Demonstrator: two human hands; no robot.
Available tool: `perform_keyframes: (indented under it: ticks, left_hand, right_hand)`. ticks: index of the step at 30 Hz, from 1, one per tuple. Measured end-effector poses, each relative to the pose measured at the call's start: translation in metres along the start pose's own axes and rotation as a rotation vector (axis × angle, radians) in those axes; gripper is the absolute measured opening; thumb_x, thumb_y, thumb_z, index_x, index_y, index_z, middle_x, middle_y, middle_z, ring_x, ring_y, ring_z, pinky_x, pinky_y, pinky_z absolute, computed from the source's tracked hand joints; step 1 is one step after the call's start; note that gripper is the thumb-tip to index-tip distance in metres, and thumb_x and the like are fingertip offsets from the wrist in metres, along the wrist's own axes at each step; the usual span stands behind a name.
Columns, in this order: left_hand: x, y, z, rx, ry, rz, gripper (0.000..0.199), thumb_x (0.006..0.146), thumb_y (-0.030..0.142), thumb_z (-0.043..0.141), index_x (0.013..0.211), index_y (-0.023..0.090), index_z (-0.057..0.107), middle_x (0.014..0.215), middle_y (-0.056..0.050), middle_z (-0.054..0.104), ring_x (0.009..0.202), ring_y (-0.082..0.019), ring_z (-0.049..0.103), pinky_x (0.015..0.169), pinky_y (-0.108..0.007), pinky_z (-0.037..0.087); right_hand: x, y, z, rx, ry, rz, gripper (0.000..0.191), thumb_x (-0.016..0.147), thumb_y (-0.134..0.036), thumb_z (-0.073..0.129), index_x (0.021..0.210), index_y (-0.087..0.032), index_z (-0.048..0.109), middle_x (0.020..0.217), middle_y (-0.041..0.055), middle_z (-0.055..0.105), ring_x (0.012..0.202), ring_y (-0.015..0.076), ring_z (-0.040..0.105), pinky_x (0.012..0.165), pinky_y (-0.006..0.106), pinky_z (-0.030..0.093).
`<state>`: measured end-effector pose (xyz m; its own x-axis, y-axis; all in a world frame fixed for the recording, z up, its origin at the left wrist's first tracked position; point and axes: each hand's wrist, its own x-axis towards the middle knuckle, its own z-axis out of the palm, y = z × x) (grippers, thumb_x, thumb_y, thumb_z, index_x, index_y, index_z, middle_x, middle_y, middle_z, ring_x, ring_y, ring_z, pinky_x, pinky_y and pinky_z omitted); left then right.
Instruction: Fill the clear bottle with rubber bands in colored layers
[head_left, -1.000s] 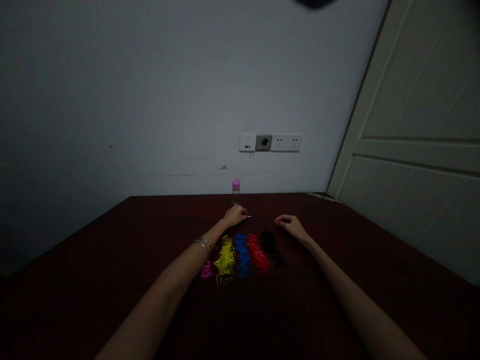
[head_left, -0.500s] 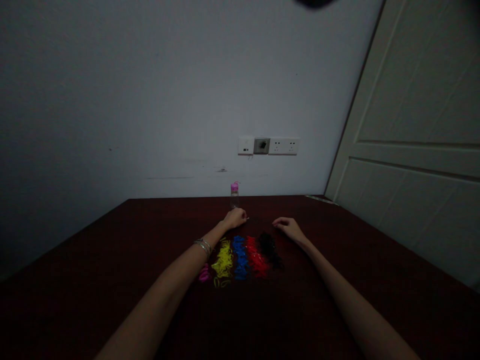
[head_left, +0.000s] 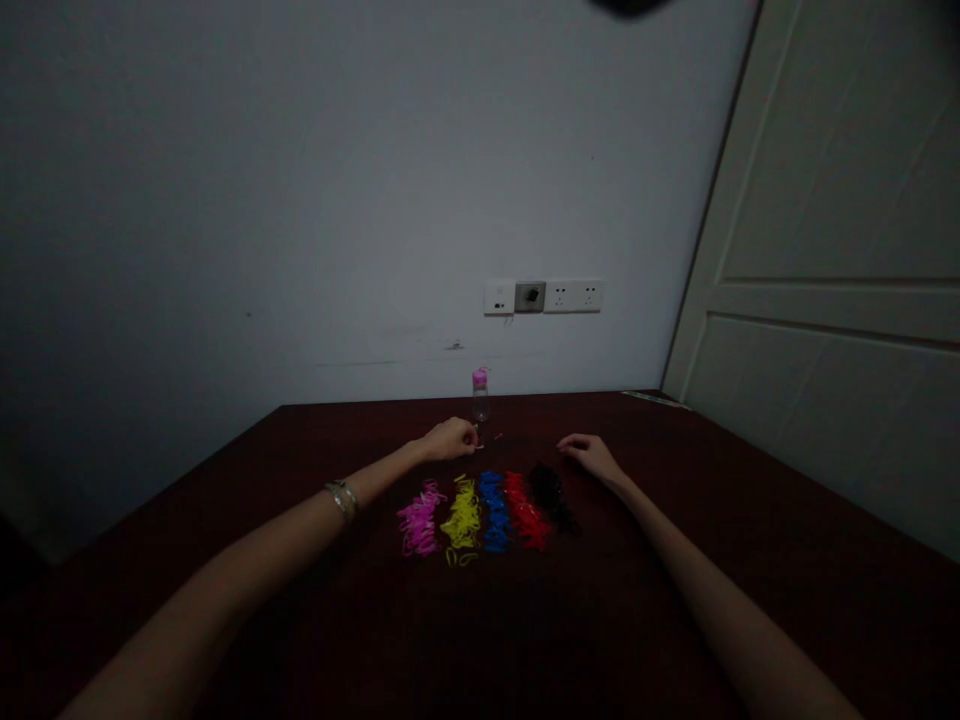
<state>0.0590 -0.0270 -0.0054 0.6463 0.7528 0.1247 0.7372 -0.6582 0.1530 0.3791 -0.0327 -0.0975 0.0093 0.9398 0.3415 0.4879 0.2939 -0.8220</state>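
My left hand (head_left: pixel 450 438), with bracelets at its wrist, is closed in a pinch just in front of a small clear bottle (head_left: pixel 481 402) with a pink cap. Something small and pale shows at its fingertips, too small to name. Beside them a tiny pink piece (head_left: pixel 498 436) lies on the table. My right hand (head_left: pixel 592 457) rests with loosely bent fingers, nothing visible in them, behind a pile of black bands (head_left: pixel 551 492). Between my arms lie rows of small loop bands: pink (head_left: pixel 420 520), yellow (head_left: pixel 463 515), blue (head_left: pixel 495 512) and red (head_left: pixel 526 512).
The dark red-brown table (head_left: pixel 480 630) meets a pale wall (head_left: pixel 360 200) at the back. Sockets and a switch plate (head_left: pixel 574 296) sit on that wall above the bottle. A panelled door (head_left: pixel 825 250) stands on the right. A light strip (head_left: pixel 654 399) lies at the far right edge.
My left hand and forearm have shifted left, uncovering the pink bands and the bottle's lower part. The tiny pink piece now shows on the table. My right hand stays about where it was.
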Motion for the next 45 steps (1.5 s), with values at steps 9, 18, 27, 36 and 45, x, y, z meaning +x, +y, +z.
perform_keyframes:
  ticks: [9, 18, 27, 36, 45]
  left_hand:
    - [-0.068, 0.012, -0.025, 0.081, -0.216, 0.072, 0.016, 0.065, 0.016, 0.055, 0.074, 0.022, 0.067, 0.073, 0.0, 0.065, 0.061, -0.011, 0.054, 0.056, -0.018, 0.037]
    - [-0.088, -0.002, -0.031, -0.028, -0.31, 0.013, 0.015, 0.063, 0.014, 0.057, 0.072, 0.016, 0.068, 0.066, 0.0, 0.063, 0.057, -0.008, 0.051, 0.053, -0.016, 0.035]
    - [-0.085, -0.024, -0.031, -0.215, -0.35, -0.01, 0.018, 0.059, 0.017, 0.065, 0.076, 0.016, 0.07, 0.059, 0.003, 0.057, 0.052, -0.007, 0.046, 0.049, -0.016, 0.031]
    - [-0.046, -0.099, -0.01, -0.509, -0.074, -0.36, 0.017, 0.055, 0.017, 0.064, 0.071, 0.013, 0.068, 0.051, 0.003, 0.055, 0.05, -0.009, 0.048, 0.049, -0.017, 0.035]
    - [-0.041, -0.126, 0.024, -0.347, 0.446, -0.696, 0.016, 0.064, 0.011, 0.056, 0.074, 0.012, 0.069, 0.078, -0.007, 0.069, 0.076, -0.016, 0.061, 0.069, -0.02, 0.043]
  right_hand:
    - [0.0, -0.001, -0.001, -0.025, 0.015, -0.019, 0.019, 0.061, -0.031, 0.057, 0.068, -0.018, 0.068, 0.074, 0.0036, 0.069, 0.073, 0.02, 0.061, 0.071, 0.03, 0.043]
    - [0.001, 0.001, -0.002, -0.064, 0.0, -0.02, 0.021, 0.061, -0.031, 0.055, 0.07, -0.017, 0.068, 0.076, 0.0051, 0.069, 0.077, 0.0208, 0.061, 0.074, 0.03, 0.043]
    - [-0.001, -0.005, -0.004, -0.075, -0.009, -0.013, 0.021, 0.061, -0.031, 0.055, 0.069, -0.017, 0.068, 0.077, 0.0056, 0.069, 0.078, 0.0211, 0.062, 0.075, 0.03, 0.044]
    - [0.001, 0.002, -0.002, -0.057, -0.006, -0.015, 0.021, 0.062, -0.029, 0.054, 0.071, -0.017, 0.067, 0.076, 0.0055, 0.069, 0.077, 0.0201, 0.062, 0.073, 0.029, 0.044]
    - [0.002, 0.004, -0.002, -0.078, 0.003, -0.034, 0.019, 0.063, -0.029, 0.056, 0.071, -0.018, 0.069, 0.078, 0.0046, 0.069, 0.08, 0.0205, 0.062, 0.078, 0.031, 0.044]
